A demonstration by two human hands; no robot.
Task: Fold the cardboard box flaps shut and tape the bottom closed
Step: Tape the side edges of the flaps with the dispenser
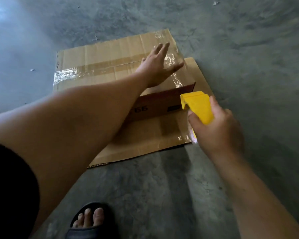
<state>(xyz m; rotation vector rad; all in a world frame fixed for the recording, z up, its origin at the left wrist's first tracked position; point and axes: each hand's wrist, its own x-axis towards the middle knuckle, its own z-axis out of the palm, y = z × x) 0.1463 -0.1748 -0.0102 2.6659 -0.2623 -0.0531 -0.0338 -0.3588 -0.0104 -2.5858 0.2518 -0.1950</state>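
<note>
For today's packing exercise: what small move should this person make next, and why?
Probably run the left hand down the shiny tape to flatten it. The strip looks wrinkled across the box, the hand already lies flat on it, and the right hand holds the yellow dispenser clear.

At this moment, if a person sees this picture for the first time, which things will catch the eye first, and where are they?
The bright yellow tape dispenser stands out first, gripped by the right hand at the near right corner of the cardboard box. Next is the left hand, stretched flat with straight fingers over the shiny clear tape on the box top. The box sits on a grey concrete floor, and a foot in a black sandal shows at the bottom edge.
</note>
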